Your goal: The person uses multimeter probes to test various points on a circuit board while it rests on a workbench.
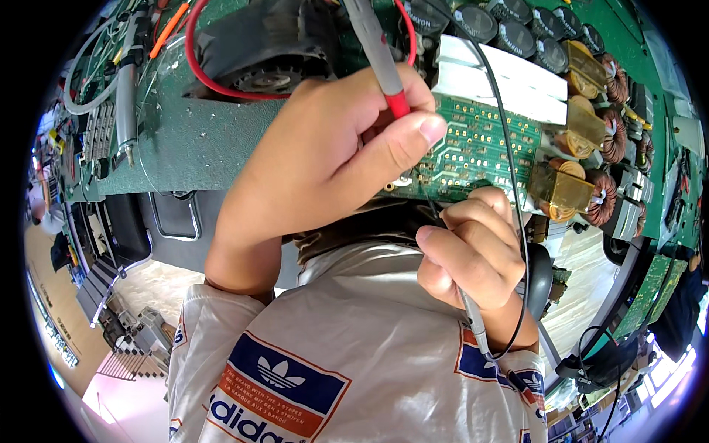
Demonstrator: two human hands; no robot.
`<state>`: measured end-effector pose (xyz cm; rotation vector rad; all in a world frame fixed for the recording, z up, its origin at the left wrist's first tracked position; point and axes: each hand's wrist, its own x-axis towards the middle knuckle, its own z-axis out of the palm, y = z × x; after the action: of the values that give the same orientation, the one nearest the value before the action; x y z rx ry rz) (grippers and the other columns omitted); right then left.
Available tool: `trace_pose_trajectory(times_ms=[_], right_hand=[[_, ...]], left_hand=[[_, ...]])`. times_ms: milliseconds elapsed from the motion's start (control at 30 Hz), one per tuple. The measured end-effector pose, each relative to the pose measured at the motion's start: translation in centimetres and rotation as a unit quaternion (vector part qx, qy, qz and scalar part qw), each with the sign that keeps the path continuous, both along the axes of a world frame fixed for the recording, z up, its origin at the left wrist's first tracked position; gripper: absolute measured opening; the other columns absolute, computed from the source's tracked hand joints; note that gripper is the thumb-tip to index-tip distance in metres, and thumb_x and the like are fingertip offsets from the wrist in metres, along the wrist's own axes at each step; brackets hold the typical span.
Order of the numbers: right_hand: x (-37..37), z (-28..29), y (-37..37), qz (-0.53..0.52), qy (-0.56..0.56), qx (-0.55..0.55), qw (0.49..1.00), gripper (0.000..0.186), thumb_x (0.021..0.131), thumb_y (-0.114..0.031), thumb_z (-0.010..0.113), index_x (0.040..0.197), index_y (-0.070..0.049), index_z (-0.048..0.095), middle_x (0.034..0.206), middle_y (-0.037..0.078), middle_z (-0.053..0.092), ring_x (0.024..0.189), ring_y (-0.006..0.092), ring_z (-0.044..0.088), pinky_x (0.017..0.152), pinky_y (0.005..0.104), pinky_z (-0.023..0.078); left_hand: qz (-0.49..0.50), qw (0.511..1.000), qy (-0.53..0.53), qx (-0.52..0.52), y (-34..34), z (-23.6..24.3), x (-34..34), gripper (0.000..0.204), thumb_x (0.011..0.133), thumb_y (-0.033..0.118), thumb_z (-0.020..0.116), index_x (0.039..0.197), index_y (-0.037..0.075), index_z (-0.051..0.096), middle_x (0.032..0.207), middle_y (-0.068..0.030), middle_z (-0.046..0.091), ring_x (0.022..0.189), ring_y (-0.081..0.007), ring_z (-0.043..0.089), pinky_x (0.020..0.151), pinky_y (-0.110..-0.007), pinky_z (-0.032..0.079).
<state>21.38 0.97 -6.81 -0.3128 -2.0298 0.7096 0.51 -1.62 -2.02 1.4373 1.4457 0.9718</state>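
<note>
My left hand [343, 144] is closed around a grey test probe with a red collar [375, 53], whose tip is hidden by the fingers. My right hand [476, 247] grips a second grey test probe [473, 319], and a black lead [508, 140] loops up from its back end. Its dark front end reaches toward the near edge of a green circuit board [480, 151]; whether it touches the board I cannot tell. Both hands are over this near left part of the board. Rows of solder points and a white strip [502, 77] show on it.
Large black capacitors [517, 37] stand at the far right, with copper coils [602, 196] and yellow-wrapped transformers [565, 188] along the right side. A red lead [193, 55] curves around a dark object with a fan-like wheel [269, 77]. A soldering iron [127, 96] lies at the left.
</note>
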Motion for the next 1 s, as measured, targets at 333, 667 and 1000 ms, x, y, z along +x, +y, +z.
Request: trace_pose_trajectory(times_ms=[333, 667, 1000], right_hand=[[0.4, -0.1, 0.4, 0.023, 0.01, -0.015, 1.0, 0.033, 0.058, -0.002, 0.071, 0.09, -0.001, 0.07, 0.06, 0.003, 0.044, 0.06, 0.0235, 0.053, 0.06, 0.0351, 0.043], [1.2, 0.5, -0.9, 0.021, 0.045, -0.092, 0.994, 0.026, 0.069, 0.006, 0.067, 0.095, 0.001, 0.067, 0.062, 0.005, 0.053, 0.056, 0.0231, 0.054, 0.057, 0.0365, 0.047], [2.4, 0.0, -2.4, -0.028, 0.052, -0.195, 0.979, 0.021, 0.085, 0.002, 0.072, 0.102, 0.005, 0.061, 0.073, 0.014, 0.068, 0.06, 0.0241, 0.067, 0.059, 0.0358, 0.058]], left_hand=[[0.045, 0.992, -0.108, -0.051, 0.0, 1.0, 0.8, 0.024, 0.106, 0.022, 0.058, 0.104, -0.002, 0.06, 0.077, -0.001, 0.059, 0.07, -0.0072, 0.056, 0.064, -0.022, 0.044], [0.038, 0.987, -0.154, 0.008, 0.0, 0.6, 1.0, 0.022, 0.106, 0.018, 0.058, 0.099, -0.002, 0.061, 0.077, 0.0009, 0.057, 0.071, -0.0058, 0.054, 0.065, -0.022, 0.042], [0.116, 0.974, -0.189, -0.045, -0.6, 2.2, 1.1, 0.022, 0.105, 0.017, 0.061, 0.099, -0.004, 0.063, 0.078, -0.0015, 0.061, 0.068, -0.0067, 0.061, 0.061, -0.02, 0.047]])
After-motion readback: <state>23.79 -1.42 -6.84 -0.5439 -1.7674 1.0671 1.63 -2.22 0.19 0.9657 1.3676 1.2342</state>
